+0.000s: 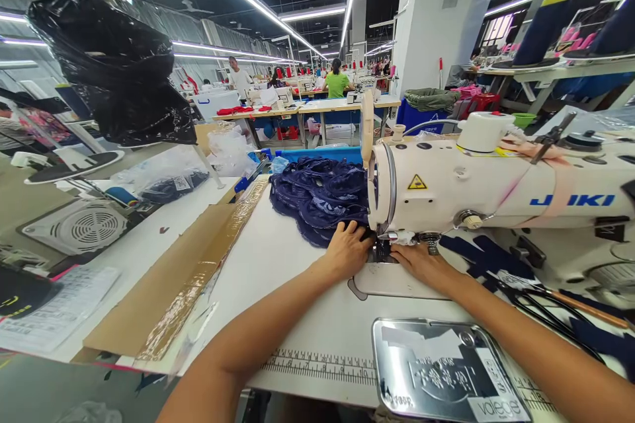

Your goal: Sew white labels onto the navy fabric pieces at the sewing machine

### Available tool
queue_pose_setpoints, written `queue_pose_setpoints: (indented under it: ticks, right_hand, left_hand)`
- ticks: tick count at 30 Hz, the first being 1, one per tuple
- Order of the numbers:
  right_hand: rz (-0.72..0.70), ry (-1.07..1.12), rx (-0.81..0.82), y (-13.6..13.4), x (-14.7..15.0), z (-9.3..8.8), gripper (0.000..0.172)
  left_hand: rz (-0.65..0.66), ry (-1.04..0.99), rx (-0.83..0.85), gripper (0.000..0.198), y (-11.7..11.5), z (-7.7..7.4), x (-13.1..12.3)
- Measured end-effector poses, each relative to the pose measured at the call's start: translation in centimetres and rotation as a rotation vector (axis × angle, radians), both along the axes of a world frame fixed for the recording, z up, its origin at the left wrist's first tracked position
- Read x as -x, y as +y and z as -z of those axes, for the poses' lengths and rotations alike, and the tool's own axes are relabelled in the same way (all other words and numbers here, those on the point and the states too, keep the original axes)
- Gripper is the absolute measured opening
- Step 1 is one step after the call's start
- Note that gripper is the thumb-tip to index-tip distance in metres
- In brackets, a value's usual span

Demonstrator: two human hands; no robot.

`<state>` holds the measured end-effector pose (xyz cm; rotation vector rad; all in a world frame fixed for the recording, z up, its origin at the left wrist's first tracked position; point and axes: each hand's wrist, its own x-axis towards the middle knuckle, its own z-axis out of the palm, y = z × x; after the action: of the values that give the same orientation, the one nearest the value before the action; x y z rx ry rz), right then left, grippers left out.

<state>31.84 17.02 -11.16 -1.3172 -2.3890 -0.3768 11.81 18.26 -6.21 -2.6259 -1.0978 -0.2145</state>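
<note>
A heap of navy lace fabric point(317, 195) lies on the white table to the left of the sewing machine point(441, 178). At its near edge my left hand point(347, 250) is bent over the fabric, fingers closed on it beside the presser foot point(381, 250). From the other side my right hand point(421, 263) reaches under the machine head, its fingers together and their tips close to the foot. Whatever those fingers hold is hidden. The needle cannot be made out.
Nearest me, a metal tin point(449, 370) sits over a printed ruler strip point(322, 368). Scissors point(540, 304) and navy fabric strips point(489, 254) lie at right. A cardboard piece point(163, 277) runs along the left. Behind are worktables and several people.
</note>
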Motion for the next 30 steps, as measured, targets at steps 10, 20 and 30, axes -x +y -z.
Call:
queue_pose_setpoints:
  ticks: [10,20,30]
  right_hand:
    - [0.09,-0.046,0.021,-0.7,1.0,-1.2,0.022]
    - [0.142,-0.05,-0.027,-0.8,1.6,-0.7,0.033]
    - [0.193,-0.035,-0.044,-0.7,2.0,-0.5,0.033]
  left_hand:
    - [0.001,-0.003,0.022,0.022,0.6,0.1,-0.1]
    - [0.015,-0.02,0.05,0.026,1.2,0.2,-0.4]
    - [-0.006,-0.017,0.04,0.024,1.3,0.2,-0.7]
